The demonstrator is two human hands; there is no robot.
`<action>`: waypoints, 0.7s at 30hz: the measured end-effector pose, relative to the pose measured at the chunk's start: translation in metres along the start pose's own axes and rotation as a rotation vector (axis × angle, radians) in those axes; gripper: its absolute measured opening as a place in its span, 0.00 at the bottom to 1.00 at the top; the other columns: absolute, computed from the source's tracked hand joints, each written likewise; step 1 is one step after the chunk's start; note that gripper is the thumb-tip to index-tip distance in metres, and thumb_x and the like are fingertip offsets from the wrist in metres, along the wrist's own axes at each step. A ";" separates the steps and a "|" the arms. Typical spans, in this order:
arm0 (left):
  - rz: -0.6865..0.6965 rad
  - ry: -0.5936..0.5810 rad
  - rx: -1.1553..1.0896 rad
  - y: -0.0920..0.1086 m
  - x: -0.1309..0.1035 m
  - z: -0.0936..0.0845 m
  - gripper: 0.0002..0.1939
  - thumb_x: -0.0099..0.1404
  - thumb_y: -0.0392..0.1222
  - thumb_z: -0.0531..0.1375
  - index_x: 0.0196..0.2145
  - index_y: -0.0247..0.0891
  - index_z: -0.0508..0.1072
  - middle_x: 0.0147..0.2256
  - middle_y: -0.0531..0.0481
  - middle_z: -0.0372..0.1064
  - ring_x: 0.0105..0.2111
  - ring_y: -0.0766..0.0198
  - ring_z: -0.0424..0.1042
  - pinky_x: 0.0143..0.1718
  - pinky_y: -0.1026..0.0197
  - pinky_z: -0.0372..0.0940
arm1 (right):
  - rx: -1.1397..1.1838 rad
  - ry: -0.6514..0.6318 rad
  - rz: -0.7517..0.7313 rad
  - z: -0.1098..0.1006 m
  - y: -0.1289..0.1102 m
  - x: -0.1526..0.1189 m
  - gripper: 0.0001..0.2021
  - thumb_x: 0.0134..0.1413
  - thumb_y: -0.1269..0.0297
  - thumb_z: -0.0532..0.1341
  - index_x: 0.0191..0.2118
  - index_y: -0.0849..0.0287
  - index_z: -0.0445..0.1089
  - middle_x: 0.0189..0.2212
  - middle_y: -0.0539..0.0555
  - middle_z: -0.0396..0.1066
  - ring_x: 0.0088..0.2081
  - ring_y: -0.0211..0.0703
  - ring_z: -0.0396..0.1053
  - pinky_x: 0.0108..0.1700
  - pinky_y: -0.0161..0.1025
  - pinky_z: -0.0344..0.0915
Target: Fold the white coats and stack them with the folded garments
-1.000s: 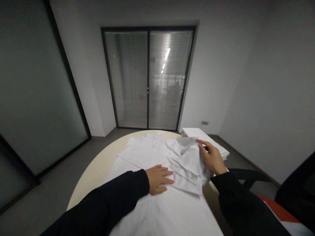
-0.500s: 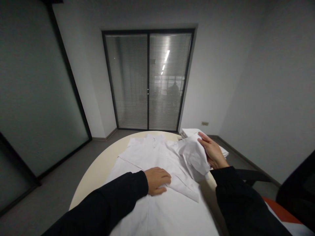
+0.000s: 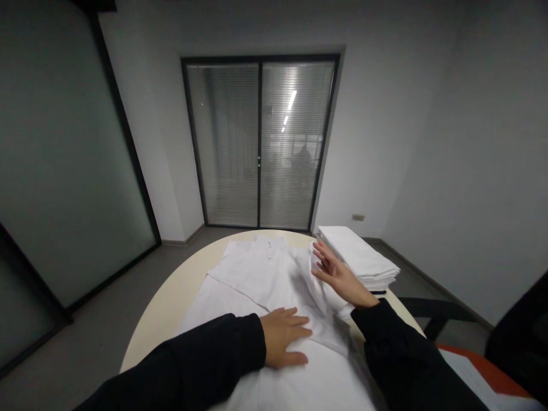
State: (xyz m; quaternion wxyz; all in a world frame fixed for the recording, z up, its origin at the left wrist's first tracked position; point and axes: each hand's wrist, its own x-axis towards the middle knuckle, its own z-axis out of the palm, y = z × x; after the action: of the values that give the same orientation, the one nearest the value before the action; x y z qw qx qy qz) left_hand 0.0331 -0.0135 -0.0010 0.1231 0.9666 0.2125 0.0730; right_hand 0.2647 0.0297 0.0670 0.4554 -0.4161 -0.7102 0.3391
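A white garment (image 3: 240, 268) with a small collar lies spread over the round table, one sleeve folded across its body. My left hand (image 3: 286, 337) rests on the lower middle of the garment, fingers spread, holding nothing. Over the garment's right side is my right hand (image 3: 334, 274), its fingers apart and slightly curled, close to a raised, rumpled part of the white cloth. Whether its fingertips touch that cloth is unclear. My right forearm hides some of the garment's right edge.
A stack of folded white cloth (image 3: 362, 254) sits at the right edge of the cream table (image 3: 160, 311). A dark chair (image 3: 520, 334) with an orange seat stands at the right. Beyond the table are glass doors with blinds (image 3: 295, 171).
My right hand has moved left and inward from the sleeve cloth it held, and the cloth has come down over the garment. My left hand has shifted slightly right and nearer, fingers wider.
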 end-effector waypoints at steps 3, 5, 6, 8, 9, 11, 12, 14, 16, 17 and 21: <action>-0.088 0.096 -0.044 -0.002 0.005 -0.008 0.17 0.65 0.47 0.55 0.50 0.41 0.69 0.53 0.45 0.66 0.53 0.52 0.65 0.55 0.52 0.60 | -0.292 -0.070 0.076 0.000 0.007 -0.014 0.30 0.49 0.51 0.63 0.57 0.53 0.58 0.61 0.60 0.51 0.57 0.49 0.59 0.55 0.46 0.62; -0.129 0.164 -0.062 -0.006 0.006 -0.009 0.15 0.63 0.42 0.56 0.47 0.42 0.69 0.49 0.47 0.68 0.50 0.55 0.67 0.53 0.53 0.61 | -0.515 -0.155 0.153 0.000 0.010 -0.024 0.28 0.43 0.51 0.66 0.50 0.57 0.64 0.51 0.60 0.62 0.50 0.50 0.65 0.51 0.46 0.63; -0.141 0.200 -0.071 -0.008 0.005 -0.007 0.15 0.62 0.41 0.57 0.48 0.42 0.69 0.49 0.47 0.68 0.49 0.55 0.66 0.53 0.53 0.61 | -0.622 -0.204 0.184 0.001 0.012 -0.028 0.28 0.38 0.52 0.69 0.46 0.58 0.65 0.47 0.60 0.64 0.47 0.51 0.65 0.50 0.46 0.63; -0.158 0.267 -0.081 -0.011 0.003 -0.001 0.17 0.61 0.39 0.58 0.49 0.42 0.68 0.50 0.47 0.67 0.50 0.54 0.65 0.53 0.52 0.61 | -0.799 -0.287 0.215 0.005 0.016 -0.034 0.30 0.29 0.55 0.73 0.42 0.60 0.68 0.44 0.60 0.65 0.46 0.53 0.64 0.50 0.46 0.61; -0.158 0.297 -0.088 -0.012 0.002 0.002 0.17 0.61 0.39 0.57 0.49 0.42 0.68 0.50 0.47 0.67 0.51 0.54 0.64 0.53 0.52 0.60 | -0.862 -0.309 0.214 0.008 0.018 -0.036 0.29 0.26 0.56 0.73 0.40 0.60 0.69 0.44 0.61 0.65 0.46 0.54 0.63 0.50 0.46 0.60; -0.154 0.343 -0.100 -0.013 0.000 0.008 0.17 0.61 0.38 0.57 0.50 0.43 0.68 0.51 0.47 0.67 0.51 0.55 0.64 0.53 0.52 0.60 | -0.928 -0.336 0.181 0.015 0.023 -0.037 0.23 0.31 0.59 0.72 0.38 0.60 0.71 0.43 0.60 0.66 0.46 0.54 0.63 0.50 0.45 0.59; -0.151 0.355 -0.103 -0.013 0.000 0.010 0.17 0.62 0.39 0.56 0.50 0.43 0.68 0.51 0.48 0.67 0.51 0.55 0.64 0.53 0.52 0.60 | -0.936 -0.349 0.153 0.017 0.026 -0.037 0.18 0.36 0.60 0.69 0.36 0.59 0.72 0.42 0.60 0.68 0.45 0.53 0.64 0.49 0.44 0.59; -0.145 0.347 -0.099 -0.014 -0.001 0.013 0.17 0.64 0.40 0.55 0.50 0.43 0.69 0.51 0.48 0.67 0.51 0.55 0.64 0.53 0.52 0.60 | -0.925 -0.379 0.103 0.021 0.031 -0.035 0.07 0.44 0.64 0.64 0.32 0.59 0.73 0.37 0.58 0.70 0.43 0.49 0.65 0.46 0.41 0.58; -0.127 0.296 -0.070 -0.016 -0.003 0.016 0.18 0.65 0.42 0.54 0.52 0.43 0.69 0.54 0.47 0.65 0.54 0.54 0.62 0.55 0.51 0.59 | -0.901 -0.379 0.099 0.022 0.035 -0.032 0.05 0.48 0.67 0.59 0.31 0.59 0.72 0.33 0.56 0.71 0.39 0.46 0.67 0.42 0.38 0.58; -0.114 0.257 -0.047 -0.017 -0.004 0.017 0.19 0.66 0.45 0.54 0.54 0.44 0.68 0.57 0.46 0.63 0.57 0.51 0.60 0.56 0.47 0.57 | -0.884 -0.354 0.118 0.022 0.037 -0.031 0.05 0.49 0.67 0.58 0.31 0.59 0.71 0.31 0.55 0.71 0.36 0.45 0.67 0.40 0.37 0.58; -0.083 0.120 0.040 -0.018 -0.008 0.024 0.31 0.63 0.58 0.55 0.62 0.54 0.57 0.66 0.48 0.46 0.64 0.38 0.43 0.58 0.29 0.41 | -0.719 -0.098 0.190 0.014 0.040 -0.026 0.10 0.60 0.61 0.49 0.34 0.58 0.63 0.27 0.52 0.68 0.30 0.42 0.67 0.35 0.36 0.58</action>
State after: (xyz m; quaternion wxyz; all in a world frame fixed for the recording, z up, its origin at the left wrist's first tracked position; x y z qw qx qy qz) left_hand 0.0230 -0.0058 -0.0295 0.0940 0.9531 0.2609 0.1213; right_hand 0.2687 0.0222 0.0182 0.2125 -0.5967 -0.7631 0.1283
